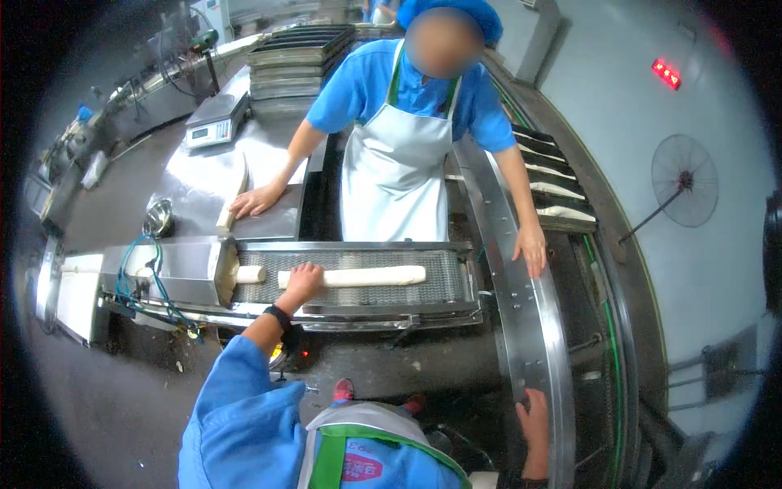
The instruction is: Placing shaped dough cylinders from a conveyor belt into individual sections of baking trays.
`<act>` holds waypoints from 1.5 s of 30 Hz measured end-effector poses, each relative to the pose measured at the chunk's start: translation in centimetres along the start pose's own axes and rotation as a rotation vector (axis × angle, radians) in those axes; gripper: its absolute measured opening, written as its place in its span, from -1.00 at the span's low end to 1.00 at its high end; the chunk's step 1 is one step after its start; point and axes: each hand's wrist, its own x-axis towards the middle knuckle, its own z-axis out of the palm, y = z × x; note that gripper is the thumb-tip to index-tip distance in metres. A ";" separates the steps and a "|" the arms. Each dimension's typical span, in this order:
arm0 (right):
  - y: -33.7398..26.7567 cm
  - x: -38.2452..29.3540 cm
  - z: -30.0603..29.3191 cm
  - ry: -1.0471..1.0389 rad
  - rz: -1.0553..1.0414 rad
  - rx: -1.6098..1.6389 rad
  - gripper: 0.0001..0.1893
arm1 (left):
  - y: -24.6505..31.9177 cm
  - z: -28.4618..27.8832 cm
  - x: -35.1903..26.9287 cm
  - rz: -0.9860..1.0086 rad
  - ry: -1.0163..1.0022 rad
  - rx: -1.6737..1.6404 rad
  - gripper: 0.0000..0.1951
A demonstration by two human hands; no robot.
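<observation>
My left hand (305, 280) lies over a long white dough roll (379, 276) near its left end, on the wire-mesh conveyor belt (446, 269). Whether its fingers close round the roll cannot be told. A short piece of dough (250, 274) comes out of the metal housing (183, 269) on the left, apart from the long roll. Down at the lower right, my right hand (536, 419) rests at the steel rail (531, 342), its fingers partly hidden, with nothing seen in it.
A co-worker in a white apron (394, 177) stands across the belt, one hand by a dough strip (241, 183) on the steel table (201, 177), the other on the rail. Black pans (553, 177) with dough stand at right. A digital scale (211, 131) and metal bowl (159, 218) are at left.
</observation>
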 end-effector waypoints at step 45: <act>-25.6 14.5 9.5 -0.562 0.090 1.669 -0.61 | -6.0 -3.0 -3.2 0.091 0.267 -0.331 -0.50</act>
